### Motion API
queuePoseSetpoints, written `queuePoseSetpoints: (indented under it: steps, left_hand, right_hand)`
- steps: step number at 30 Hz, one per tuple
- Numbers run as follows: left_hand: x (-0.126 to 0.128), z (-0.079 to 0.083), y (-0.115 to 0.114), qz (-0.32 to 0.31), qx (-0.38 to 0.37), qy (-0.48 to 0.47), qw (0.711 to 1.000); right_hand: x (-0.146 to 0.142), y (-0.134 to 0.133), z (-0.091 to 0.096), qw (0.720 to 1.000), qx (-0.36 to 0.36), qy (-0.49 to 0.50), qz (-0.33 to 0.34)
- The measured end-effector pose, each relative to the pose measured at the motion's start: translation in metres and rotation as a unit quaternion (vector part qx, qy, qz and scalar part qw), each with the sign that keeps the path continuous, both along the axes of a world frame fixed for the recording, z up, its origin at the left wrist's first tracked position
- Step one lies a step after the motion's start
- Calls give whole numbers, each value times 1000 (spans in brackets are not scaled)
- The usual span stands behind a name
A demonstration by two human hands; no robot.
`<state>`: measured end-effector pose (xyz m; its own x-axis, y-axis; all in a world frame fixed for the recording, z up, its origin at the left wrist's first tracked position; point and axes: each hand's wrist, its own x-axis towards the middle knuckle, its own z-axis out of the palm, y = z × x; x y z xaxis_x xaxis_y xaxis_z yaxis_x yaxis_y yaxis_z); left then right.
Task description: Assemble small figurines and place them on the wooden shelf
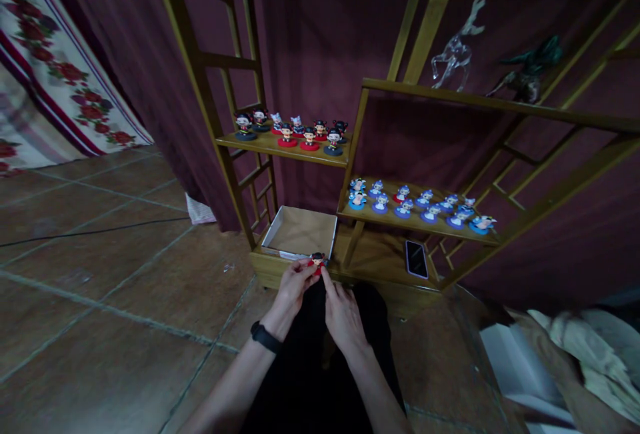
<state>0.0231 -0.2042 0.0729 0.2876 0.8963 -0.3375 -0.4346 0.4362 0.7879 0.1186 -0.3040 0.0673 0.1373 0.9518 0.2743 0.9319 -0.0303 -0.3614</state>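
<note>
My left hand (295, 285) and my right hand (341, 311) meet in front of me, both pinched on a small red figurine (317, 261) with a dark head. They hold it just above the front edge of an empty cardboard box (300, 229) on the lowest wooden shelf. A black watch sits on my left wrist. Several red and dark figurines (295, 131) stand on the upper left shelf. Several blue figurines (420, 204) stand on the middle right shelf.
A phone (416, 259) lies on the bottom shelf, right of the box. A clear glass deer (457, 47) and a dark ornament (530, 67) stand on the top shelf. Tiled floor spreads left; crumpled paper and a white box (520, 367) lie at right.
</note>
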Motion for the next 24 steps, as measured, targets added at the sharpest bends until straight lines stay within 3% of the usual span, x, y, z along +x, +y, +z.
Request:
queuePoseSetpoints:
  steps: [10, 24]
  left_hand:
    - [3, -1, -7, -6, 56, 46, 997]
    - [1, 1, -2, -5, 25, 9, 1000]
  right_hand:
    - [3, 17, 17, 999, 27, 19, 6]
    - [2, 1, 4, 1000, 1, -7, 10]
